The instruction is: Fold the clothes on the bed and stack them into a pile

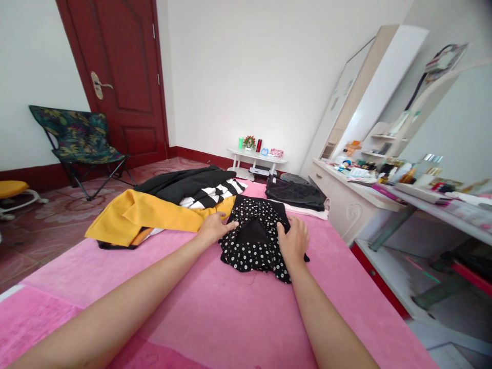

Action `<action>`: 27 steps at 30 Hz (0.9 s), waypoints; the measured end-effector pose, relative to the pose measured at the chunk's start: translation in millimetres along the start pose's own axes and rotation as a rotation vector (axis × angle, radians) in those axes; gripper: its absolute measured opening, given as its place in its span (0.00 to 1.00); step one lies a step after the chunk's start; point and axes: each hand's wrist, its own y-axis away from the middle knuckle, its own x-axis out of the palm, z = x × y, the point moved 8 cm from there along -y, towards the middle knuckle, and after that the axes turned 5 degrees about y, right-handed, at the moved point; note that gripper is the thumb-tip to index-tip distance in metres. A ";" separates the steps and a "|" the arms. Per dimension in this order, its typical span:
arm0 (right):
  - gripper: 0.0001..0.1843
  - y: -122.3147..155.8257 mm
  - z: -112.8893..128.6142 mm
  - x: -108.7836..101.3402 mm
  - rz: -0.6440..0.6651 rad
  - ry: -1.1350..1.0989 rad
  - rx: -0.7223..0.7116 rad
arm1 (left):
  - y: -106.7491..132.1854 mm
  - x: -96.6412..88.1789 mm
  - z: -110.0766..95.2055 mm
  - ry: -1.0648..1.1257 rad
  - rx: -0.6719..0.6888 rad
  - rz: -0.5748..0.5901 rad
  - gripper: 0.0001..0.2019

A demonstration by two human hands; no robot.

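Note:
A black garment with white dots (pixel 253 254) lies partly folded on the pink bedspread (pixel 215 302), a plain black patch showing in its middle. At its left edge is my left hand (pixel 214 229), closed on the cloth with the thumb on top. My right hand (pixel 295 238) grips the opposite edge, its thumb over the dotted fabric and its fingers along the outer side. Where the fingertips meet the cloth is partly hidden. Touching the garment's left side is yellow clothing (pixel 154 212).
Black clothing (pixel 172 184) and a black-and-white piece (pixel 215 192) lie behind the yellow one. Folded dark clothes (pixel 295 193) are at the bed's far right. A cluttered dresser (pixel 346 189) borders the right side; a folding chair (pixel 82 138) stands left, near a red door (pixel 123 77).

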 end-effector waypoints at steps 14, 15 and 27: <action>0.39 3.0 -15.5 26.1 0.369 0.267 0.211 | 10.4 20.0 -41.8 -0.061 0.021 0.152 0.21; 0.37 4.0 -15.1 26.0 0.368 0.231 0.198 | 15.9 19.3 -54.4 -0.051 0.074 0.113 0.20; 0.43 -40.1 46.8 25.0 0.754 0.086 -0.095 | 108.1 51.1 -157.8 0.112 0.569 0.198 0.38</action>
